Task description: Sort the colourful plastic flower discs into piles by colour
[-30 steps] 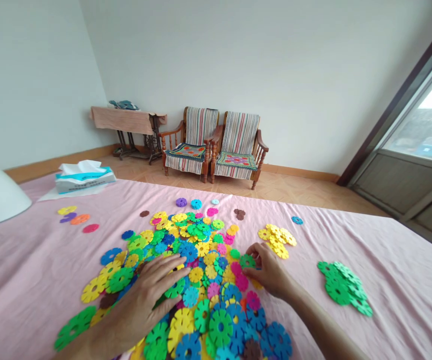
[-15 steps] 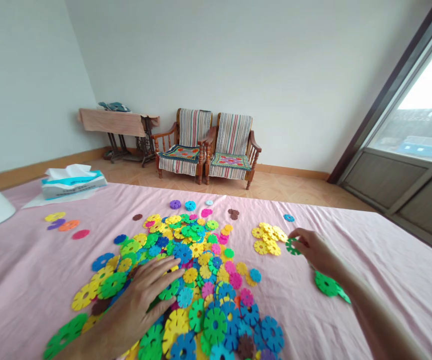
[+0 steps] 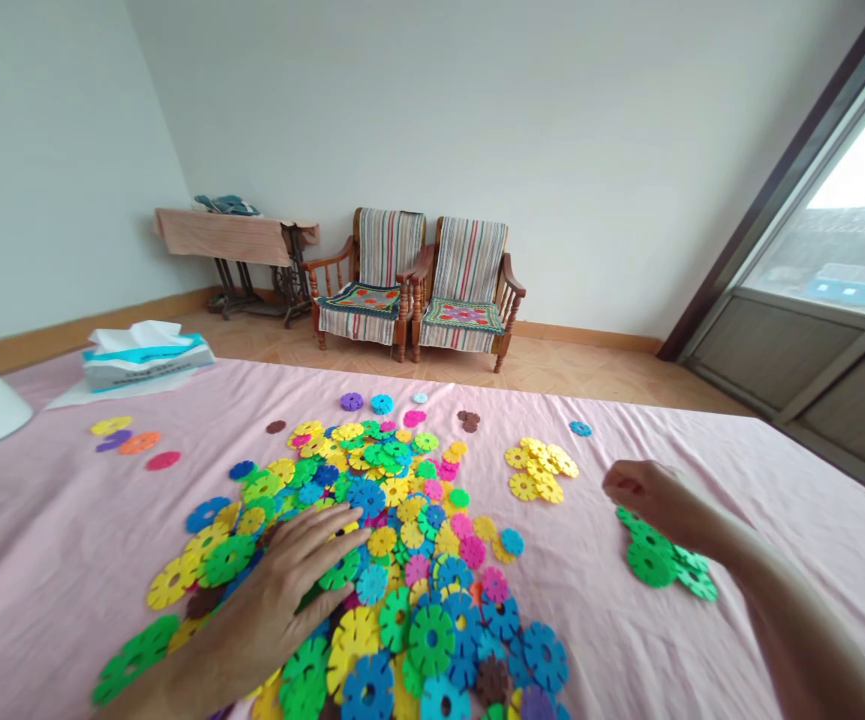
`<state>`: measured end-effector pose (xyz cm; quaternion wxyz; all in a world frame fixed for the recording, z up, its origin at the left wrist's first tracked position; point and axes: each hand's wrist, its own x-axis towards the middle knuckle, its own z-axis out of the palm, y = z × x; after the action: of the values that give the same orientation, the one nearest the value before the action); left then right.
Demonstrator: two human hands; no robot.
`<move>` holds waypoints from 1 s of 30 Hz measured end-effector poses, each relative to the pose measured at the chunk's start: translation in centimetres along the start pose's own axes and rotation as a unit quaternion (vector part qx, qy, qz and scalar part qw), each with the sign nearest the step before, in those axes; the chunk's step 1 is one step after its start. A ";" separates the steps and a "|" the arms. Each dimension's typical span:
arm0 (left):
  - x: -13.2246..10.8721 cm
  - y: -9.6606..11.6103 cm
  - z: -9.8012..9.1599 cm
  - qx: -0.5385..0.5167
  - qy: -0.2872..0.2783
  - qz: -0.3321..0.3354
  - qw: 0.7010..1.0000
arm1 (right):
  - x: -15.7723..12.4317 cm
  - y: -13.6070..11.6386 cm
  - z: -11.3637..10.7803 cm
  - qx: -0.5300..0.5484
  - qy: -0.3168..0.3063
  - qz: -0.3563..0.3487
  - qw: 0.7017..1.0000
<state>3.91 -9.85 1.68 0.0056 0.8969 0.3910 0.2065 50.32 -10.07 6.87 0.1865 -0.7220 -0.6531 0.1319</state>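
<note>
Notched snowflake building discs (image 3: 417, 570) in many colours are heaped across the middle of a pink cloth (image 3: 792, 530), from the near edge of the view toward the far side. Judging by how they lie, single-colour groups are being drawn out of the mix: a yellow disc cluster (image 3: 541, 468) is set to the right of the heap, and a green disc cluster (image 3: 653, 560) lies farther right and nearer.

The right hand (image 3: 653, 500) is held at the far side of the green disc cluster, which is partly covered by the hand and wrist. Its fingers are curled in narrowly and the tips are turned from view, so whether a disc is pinched there cannot be told. The left hand (image 3: 301, 560) is laid over the left part of the heap, fingers stretched out, thumb spread away; no disc is seen gripped, though whatever lies beneath the palm is hidden.

The step in hand is judged to be the adding of a piece to the green disc cluster; whether it is completed is unclear. For another piece to be fetched, the right hand would need to be carried left to the heap, and one disc singled out from overlapping neighbours by a thumb-and-finger pinch.
</note>
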 end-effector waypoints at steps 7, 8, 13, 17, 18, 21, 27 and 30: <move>-0.1 -0.3 0.1 0.012 -0.032 0.002 0.999 | -4.3 -9.9 2.7 -0.002 -0.289 -0.147 0.946; -0.2 -0.3 0.1 0.011 -0.035 0.001 0.999 | -4.8 -10.5 3.2 -0.019 -0.297 -0.158 0.942; -0.2 -0.3 0.1 0.005 -0.032 0.001 0.999 | -5.8 -12.1 4.8 -0.116 -0.290 -0.184 0.932; -0.1 -0.2 0.1 0.013 -0.033 0.003 0.999 | -5.3 -12.3 4.7 -0.146 -0.349 -0.178 0.908; -0.1 -0.2 0.1 0.014 -0.034 0.002 0.999 | -5.2 -12.2 4.5 -0.144 -0.355 -0.177 0.907; -0.3 -0.3 0.2 0.017 -0.031 -0.003 0.999 | -4.4 -11.4 3.7 -0.098 -0.357 -0.179 0.912; -0.5 -0.4 0.3 0.018 -0.028 -0.002 0.999 | -1.6 -8.8 3.7 0.224 -0.352 -0.085 0.905; -0.5 -0.5 0.4 0.014 -0.015 -0.002 1.000 | -0.8 -7.8 4.3 0.360 -0.362 -0.056 0.858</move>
<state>3.41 -9.76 1.06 -0.0007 0.8989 0.3959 0.1879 41.39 -9.80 6.38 0.1907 -0.4686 -0.6208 0.5989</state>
